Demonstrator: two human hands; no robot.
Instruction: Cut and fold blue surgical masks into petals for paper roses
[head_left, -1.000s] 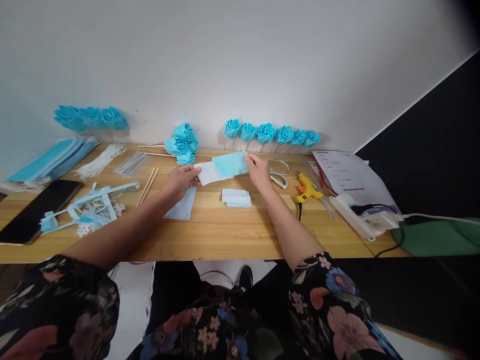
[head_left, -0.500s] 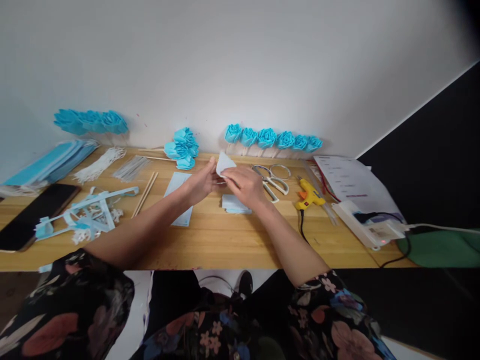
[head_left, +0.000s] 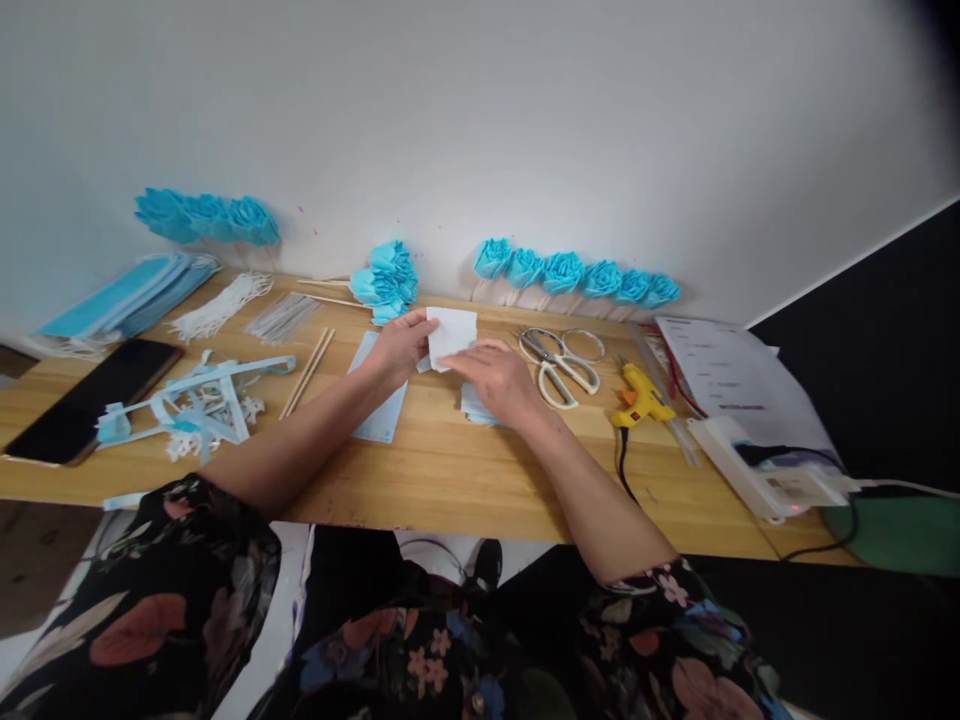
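A white square of thin, cloth-like sheet [head_left: 453,335] is held up flat over the middle of the table. My left hand [head_left: 401,345] pinches it by its left edge between thumb and fingers. At the lower edge, my right hand [head_left: 495,375] has its fingers together against the sheet; its thumb is hidden. Under my right hand lies a small stack of pale blue pieces [head_left: 478,405]. A larger pale blue rectangle [head_left: 382,412] lies flat beneath my left wrist.
Blue flowers on sticks [head_left: 562,272] lean along the wall. Scissors [head_left: 562,368], a yellow glue gun [head_left: 641,397] and a white power strip [head_left: 742,470] lie to the right. Leftward are wooden sticks [head_left: 307,372], blue scraps [head_left: 199,405], a phone [head_left: 90,400] and folded masks [head_left: 127,300].
The white sheet, folded to a point before, is now spread out as a flat square. Both hands remain on it. The whole view has shifted slightly and tilted.
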